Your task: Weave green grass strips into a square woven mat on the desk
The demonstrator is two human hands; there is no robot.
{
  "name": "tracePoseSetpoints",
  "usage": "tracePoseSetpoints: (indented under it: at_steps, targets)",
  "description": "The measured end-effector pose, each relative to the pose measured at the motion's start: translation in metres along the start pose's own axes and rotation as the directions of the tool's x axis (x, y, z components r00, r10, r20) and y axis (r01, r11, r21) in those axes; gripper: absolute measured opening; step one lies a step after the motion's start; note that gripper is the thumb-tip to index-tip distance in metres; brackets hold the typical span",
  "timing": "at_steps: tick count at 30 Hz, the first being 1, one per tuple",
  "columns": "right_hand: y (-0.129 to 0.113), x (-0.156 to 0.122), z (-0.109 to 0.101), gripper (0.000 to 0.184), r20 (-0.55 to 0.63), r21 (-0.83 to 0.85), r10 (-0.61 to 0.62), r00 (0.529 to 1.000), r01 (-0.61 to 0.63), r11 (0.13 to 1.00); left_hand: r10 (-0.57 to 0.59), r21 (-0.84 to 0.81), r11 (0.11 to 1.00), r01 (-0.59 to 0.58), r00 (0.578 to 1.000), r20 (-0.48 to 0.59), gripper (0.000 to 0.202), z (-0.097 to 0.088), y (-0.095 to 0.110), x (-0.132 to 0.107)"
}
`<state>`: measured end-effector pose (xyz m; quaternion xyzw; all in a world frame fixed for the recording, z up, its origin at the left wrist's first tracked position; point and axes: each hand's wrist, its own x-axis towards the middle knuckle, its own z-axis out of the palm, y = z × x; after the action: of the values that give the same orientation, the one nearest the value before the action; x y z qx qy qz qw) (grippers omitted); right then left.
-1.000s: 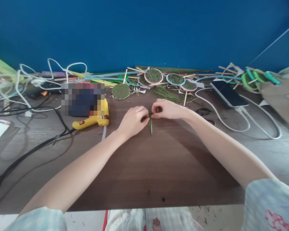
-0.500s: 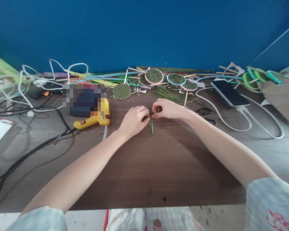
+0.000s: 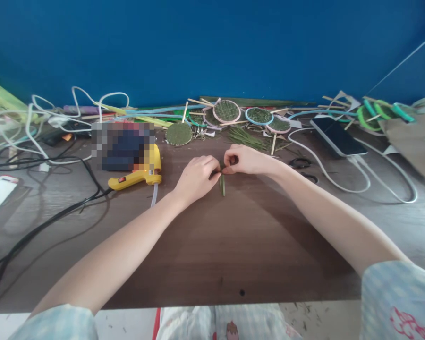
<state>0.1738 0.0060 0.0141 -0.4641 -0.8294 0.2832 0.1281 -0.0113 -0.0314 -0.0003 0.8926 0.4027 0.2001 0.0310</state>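
Note:
Narrow green leaf strips (image 3: 223, 186) stand out toward me from between my fingertips, at the middle of the brown table. My left hand (image 3: 199, 175) pinches them from the left, thumb and fingers pressed together. From the right, my right hand (image 3: 246, 160) closes thumb and forefinger on the same strips, its tips almost touching the left ones. The upper part of the strips is mostly hidden by my fingers. Behind my hands lies a pile of similar green strips (image 3: 247, 138), with small round woven fans (image 3: 226, 112) on sticks beyond it.
A yellow glue gun (image 3: 136, 179) lies at the left, its black cable (image 3: 56, 215) running toward me. To the right are black scissors (image 3: 300, 163) and a phone (image 3: 338, 137) on a white cable (image 3: 343, 190). A blue panel (image 3: 212, 47) rises behind the table.

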Motion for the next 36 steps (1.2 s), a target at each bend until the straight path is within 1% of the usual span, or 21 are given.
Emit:
tracePoseSetpoints:
  at_steps: [3,6,12,16,25,29,34,36]
  targets:
    - [0.0001,0.0001,0.0000,0.022,-0.001,-0.002,0.001,1.000,-0.001,1.000,0.034,0.015,0.999,-0.034,0.999,-0.017,0.004,-0.0003,-0.0001,-0.0009]
    - [-0.0008,-0.0002,-0.0004,0.021,0.000,-0.011,0.004,1.000,-0.004,1.000,0.096,0.047,0.995,-0.094,0.994,-0.053,0.008,-0.0004,0.0000,-0.0018]
    - [-0.0020,-0.0009,-0.0003,0.016,-0.007,-0.005,0.005,1.000,-0.005,1.000,0.222,0.100,0.973,-0.209,0.964,-0.147,0.019,-0.0003,0.0000,-0.0039]
    - [-0.0005,0.0001,0.0002,0.017,-0.003,0.001,-0.003,1.000,0.003,1.000,0.265,0.134,0.960,-0.245,0.952,-0.153,0.021,-0.0004,-0.0005,-0.0046]
    - [0.0037,0.0047,-0.0021,0.018,0.050,-0.042,0.020,0.999,-0.018,0.999,0.254,0.143,0.960,-0.240,0.963,-0.094,0.025,0.0011,0.0014,-0.0046]
    - [0.0020,0.0043,-0.0030,0.018,0.067,-0.055,0.026,0.997,-0.022,0.998,0.256,0.148,0.959,-0.242,0.963,-0.088,0.026,0.0021,0.0009,-0.0048]
    - [0.0011,0.0041,-0.0034,0.019,0.066,-0.053,0.031,0.997,-0.028,0.998,0.268,0.146,0.957,-0.250,0.956,-0.119,0.024,0.0003,0.0015,-0.0058]
    - [0.0012,0.0044,-0.0035,0.019,0.067,-0.050,0.030,0.997,-0.026,0.998,0.213,0.129,0.972,-0.194,0.965,-0.153,0.024,-0.0010,0.0021,-0.0064]
